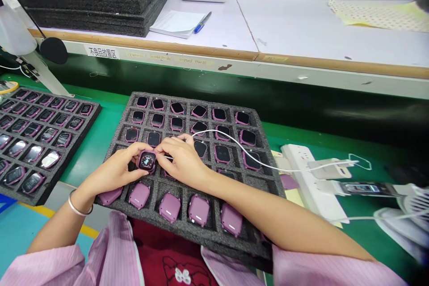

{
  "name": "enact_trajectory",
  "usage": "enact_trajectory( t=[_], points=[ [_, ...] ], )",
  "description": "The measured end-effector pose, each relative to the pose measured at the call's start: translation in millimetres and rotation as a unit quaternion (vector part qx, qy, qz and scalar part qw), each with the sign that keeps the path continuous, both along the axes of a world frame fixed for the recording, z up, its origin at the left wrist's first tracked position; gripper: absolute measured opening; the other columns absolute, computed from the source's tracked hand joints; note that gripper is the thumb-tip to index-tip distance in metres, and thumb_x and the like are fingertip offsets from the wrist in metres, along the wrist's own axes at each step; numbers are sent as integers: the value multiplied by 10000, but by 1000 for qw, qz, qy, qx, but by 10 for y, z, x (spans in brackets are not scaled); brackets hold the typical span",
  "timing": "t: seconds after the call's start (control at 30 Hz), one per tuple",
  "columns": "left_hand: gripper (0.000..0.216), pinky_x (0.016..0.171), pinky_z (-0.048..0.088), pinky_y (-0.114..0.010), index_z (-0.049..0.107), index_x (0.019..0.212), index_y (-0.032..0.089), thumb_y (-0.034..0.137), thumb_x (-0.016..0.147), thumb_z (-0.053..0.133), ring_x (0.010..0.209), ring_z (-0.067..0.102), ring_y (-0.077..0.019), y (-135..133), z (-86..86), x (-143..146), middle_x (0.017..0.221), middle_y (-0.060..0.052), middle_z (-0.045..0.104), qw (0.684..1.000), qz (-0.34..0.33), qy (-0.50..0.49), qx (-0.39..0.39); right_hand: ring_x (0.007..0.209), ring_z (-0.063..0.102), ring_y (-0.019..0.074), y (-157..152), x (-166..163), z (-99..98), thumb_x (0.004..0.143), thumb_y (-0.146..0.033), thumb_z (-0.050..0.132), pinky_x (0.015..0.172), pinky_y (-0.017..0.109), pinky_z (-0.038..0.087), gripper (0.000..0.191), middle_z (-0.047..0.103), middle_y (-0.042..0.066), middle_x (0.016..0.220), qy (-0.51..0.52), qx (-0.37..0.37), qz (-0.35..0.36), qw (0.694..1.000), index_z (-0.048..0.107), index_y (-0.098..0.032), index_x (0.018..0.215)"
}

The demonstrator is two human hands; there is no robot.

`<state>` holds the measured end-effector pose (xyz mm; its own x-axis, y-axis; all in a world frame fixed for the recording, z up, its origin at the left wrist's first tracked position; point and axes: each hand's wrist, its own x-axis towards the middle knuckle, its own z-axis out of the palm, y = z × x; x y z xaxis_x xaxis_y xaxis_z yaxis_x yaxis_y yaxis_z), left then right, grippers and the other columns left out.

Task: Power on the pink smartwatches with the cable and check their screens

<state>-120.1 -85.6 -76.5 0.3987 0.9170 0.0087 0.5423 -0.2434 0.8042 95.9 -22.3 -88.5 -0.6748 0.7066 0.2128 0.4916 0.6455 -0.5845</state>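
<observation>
My left hand (122, 165) grips a purple-framed smartwatch case (147, 161) between thumb and fingers, its lit screen facing up. Fingers of my right hand (182, 156) are closed at the watch's right edge. A white charging cable (234, 140) runs into my right hand, and a short bit of it shows between the fingers; its end is hidden. Both hands are over a grey foam tray (152, 194) of square pockets. Dark-screened watches (222, 153) lie face up in the far rows, while the near row has purple watches (170, 207) face down.
At the left lies another foam tray (95, 108) with many watches. A white power strip (298, 161) with a plugged-in charger (330, 169) stands at the right. Black foam sheets (100, 13), a notepad (179, 22) and a blue pen (203, 23) are on the raised shelf.
</observation>
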Motion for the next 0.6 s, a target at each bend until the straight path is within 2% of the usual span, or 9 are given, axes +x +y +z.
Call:
enact_trajectory(
  t=[0.13,0.33,0.6],
  points=[
    [409,856,520,-286,512,1295,243,235,905,637,962,645,-167,13,-7,9,1199,-39,647,1000,4,1,-6,771,572,161,3,-3,-13,971,-194,526,932,401,235,178,708,11,824,-4,-11,2,1000,674,-198,871],
    [402,752,487,-270,523,1256,226,217,875,648,818,603,-155,32,-30,29,993,7,639,1000,5,16,-23,787,579,165,22,-9,-41,958,-178,530,951,418,232,176,703,16,826,-23,-48,13,998,673,-187,855],
    [400,748,484,-279,512,1269,236,247,891,644,811,596,-157,44,-71,15,1009,-4,639,1000,5,11,-29,766,592,158,42,-2,-39,973,-200,527,936,407,255,191,710,18,823,-20,-59,17,998,685,-186,867]
  ],
)
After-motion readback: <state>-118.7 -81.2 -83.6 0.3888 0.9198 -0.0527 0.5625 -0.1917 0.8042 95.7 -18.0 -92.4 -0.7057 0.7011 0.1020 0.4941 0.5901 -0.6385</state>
